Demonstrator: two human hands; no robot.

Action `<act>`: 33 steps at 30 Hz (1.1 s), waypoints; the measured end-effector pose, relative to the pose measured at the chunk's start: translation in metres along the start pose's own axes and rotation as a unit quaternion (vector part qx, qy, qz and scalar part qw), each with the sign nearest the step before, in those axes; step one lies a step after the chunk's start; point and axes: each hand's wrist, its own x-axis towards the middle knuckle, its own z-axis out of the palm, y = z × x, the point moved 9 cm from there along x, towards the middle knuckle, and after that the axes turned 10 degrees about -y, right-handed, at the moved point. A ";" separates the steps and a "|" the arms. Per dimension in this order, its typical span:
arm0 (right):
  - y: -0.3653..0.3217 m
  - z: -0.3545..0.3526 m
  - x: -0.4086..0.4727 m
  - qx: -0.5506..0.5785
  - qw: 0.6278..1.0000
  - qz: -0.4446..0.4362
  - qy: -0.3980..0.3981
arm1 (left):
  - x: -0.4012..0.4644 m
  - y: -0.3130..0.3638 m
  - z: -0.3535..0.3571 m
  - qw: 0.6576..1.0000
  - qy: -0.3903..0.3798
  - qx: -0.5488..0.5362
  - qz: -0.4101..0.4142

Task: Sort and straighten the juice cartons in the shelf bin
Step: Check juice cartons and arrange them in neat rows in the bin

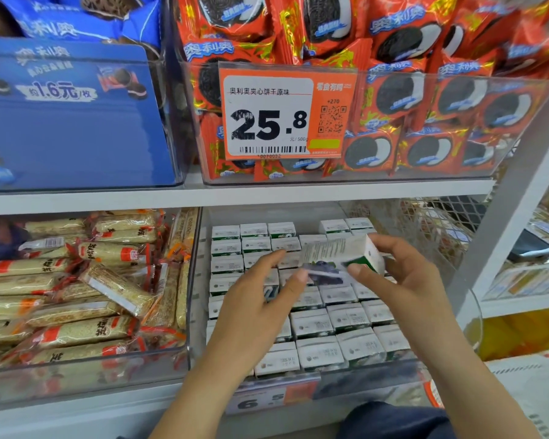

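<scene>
Lifted carton: one juice carton [343, 253] is up in the air, tipped on its side above the middle of the bin, white panel with small print facing up, green end toward the right.
Right hand: the right hand [403, 277] has it, grip pinching the carton's green end, thumb underneath, fingers curled over the top.
Left hand: the left hand [260, 299] comes in from the left, grip spread and relaxed, fingertips [298, 275] right at the carton's blurred lower left edge; can't tell if they truly touch.
Packed cartons: the rows of cartons [327, 324] stand upright, white tops showing, packed side by side beneath both hands; the back rows look neat, a few near the middle sit slightly askew.
Shelf bin: the clear bin [194, 280] sits on the lower shelf, right of centre, cartons filling it front to back.
Price label: a tag [276, 399] clips to the bin's front edge, blurred, reading 6 and 5.
Neighbour bin: just left, wrapped snack bars [86, 280] lie heaped in another clear bin.
Upper shelf: red cookie packs [425, 115] fill a clear bin above, an orange price card [286, 112] showing 25.8, and a blue display card [67, 112] to its left.
</scene>
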 end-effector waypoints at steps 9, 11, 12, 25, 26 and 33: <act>-0.006 0.011 0.080 -0.317 0.942 -0.107 -0.026 | 0.013 -0.032 0.022 0.907 -0.077 0.400 -0.104; 0.002 0.015 0.094 -0.373 0.919 -0.120 -0.041 | 0.014 -0.032 0.022 0.906 -0.075 0.404 -0.104; 0.005 0.017 0.099 -0.386 0.914 -0.118 -0.043 | 0.013 -0.032 0.023 0.905 -0.073 0.407 -0.104; 0.043 0.058 0.144 -0.547 0.814 -0.038 -0.194 | 0.013 -0.032 0.024 0.908 -0.065 0.402 -0.102; 0.049 0.059 0.144 -0.555 0.806 -0.025 -0.206 | 0.014 -0.033 0.024 0.908 -0.063 0.401 -0.101; 0.037 0.048 0.140 -0.488 0.853 -0.016 -0.184 | 0.014 -0.031 0.025 0.911 -0.052 0.400 -0.089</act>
